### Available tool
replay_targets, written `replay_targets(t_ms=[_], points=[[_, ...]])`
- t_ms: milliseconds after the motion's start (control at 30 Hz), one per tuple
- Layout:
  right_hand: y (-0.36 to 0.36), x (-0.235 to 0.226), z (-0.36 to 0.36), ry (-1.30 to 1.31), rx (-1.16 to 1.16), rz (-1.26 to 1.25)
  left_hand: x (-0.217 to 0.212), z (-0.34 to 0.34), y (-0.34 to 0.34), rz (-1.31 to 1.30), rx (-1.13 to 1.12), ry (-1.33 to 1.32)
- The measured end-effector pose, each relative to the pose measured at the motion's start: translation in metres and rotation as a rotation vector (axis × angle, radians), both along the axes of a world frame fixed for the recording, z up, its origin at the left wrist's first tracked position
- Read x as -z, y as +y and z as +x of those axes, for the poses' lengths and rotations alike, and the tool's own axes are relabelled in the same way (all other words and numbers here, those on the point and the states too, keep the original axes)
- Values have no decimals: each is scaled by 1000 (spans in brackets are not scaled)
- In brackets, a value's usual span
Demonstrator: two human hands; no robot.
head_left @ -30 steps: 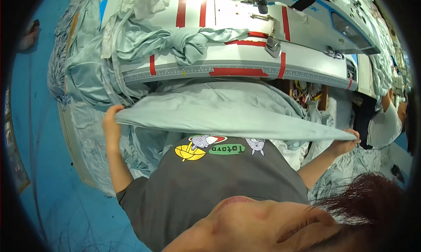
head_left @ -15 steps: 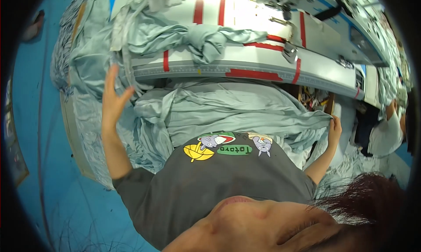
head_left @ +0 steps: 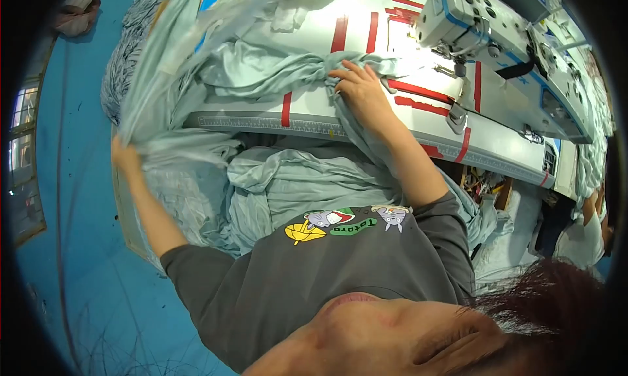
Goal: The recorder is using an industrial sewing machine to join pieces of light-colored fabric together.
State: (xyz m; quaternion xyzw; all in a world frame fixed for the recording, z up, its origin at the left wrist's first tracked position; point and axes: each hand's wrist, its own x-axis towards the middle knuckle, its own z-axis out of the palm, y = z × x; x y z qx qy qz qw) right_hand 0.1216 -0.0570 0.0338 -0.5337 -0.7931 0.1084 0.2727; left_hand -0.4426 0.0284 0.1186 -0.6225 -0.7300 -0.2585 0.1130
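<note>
Pale green fabric lies bunched across the white sewing machine table. My right hand rests on its twisted end, fingers stretched and slightly apart. From beneath this hand a strip of the cloth hangs over the table's front edge toward my lap. At the far left, my left hand is closed on another stretch of the pale green fabric. That cloth runs taut from the hand up and to the right; hand and cloth are blurred by motion. More pale green fabric lies heaped in folds on my lap.
A sewing machine stands at the right of the table. A grey ruler strip runs along the front edge, with red tape on the tabletop. Below hangs a drawer of small items. Blue floor shows at left; another person is at far right.
My right hand has left the lap fabric at the right and moved onto the bunched cloth on the table. My left hand, open before, has moved down and left and pulls fabric. The view has shifted.
</note>
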Motion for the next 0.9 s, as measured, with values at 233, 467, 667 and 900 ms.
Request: replay_targets(t_ms=[233,467,667,900], points=[[8,16,15,-29,212,132,8,-111,-62,-244,-70,47],[13,15,8,-6,226,122,22,96,-39,-349,351,-328],[11,15,16,162,114,140,60,297,-84,-236,938,-249],[-44,-14,24,479,50,106,86,301,-60,-301,755,-93]])
